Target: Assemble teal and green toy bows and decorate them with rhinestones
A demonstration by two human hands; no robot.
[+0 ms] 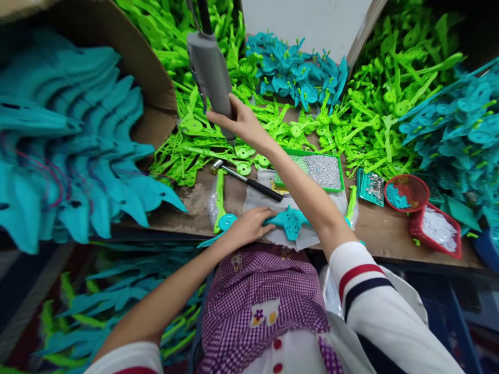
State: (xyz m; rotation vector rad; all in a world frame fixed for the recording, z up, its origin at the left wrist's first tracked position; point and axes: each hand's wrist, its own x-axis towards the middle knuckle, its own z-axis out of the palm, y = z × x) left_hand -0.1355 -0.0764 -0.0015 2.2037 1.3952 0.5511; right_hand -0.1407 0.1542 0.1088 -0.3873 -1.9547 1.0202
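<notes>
Two bare hands at work over a wooden bench (374, 228). Left hand (251, 227) palm down at the near edge, fingers slightly bent and close together, tips at the left arm of a flat teal piece (291, 223); cannot tell whether thumb and fingers pinch it. Teal piece lies crosswise near the front of the bench, over pale wrapping (253, 200), a shaped block with holes at its middle; right part hidden under the right forearm. Right hand (244, 122) reaches farther out, wrapped round the lower body of an upright grey tool (212, 72), some fingers hidden behind it; thin tip points down, over bright green parts (191, 124). Black-handled hammer (253, 184) lies aslant between tool and left hand. One green strip (220, 202) left of the wrapping, another (352, 200) right. Green tray (340, 179) of small silvery pieces beyond the teal piece, partly behind the forearm. Farther right: teal tray (360, 187) of metal bits, red bowl (407, 208) with teal bits, red basket (454, 249) of white pieces. Far left, cardboard box (156, 83) beside stacked teal shapes (89, 130).
</notes>
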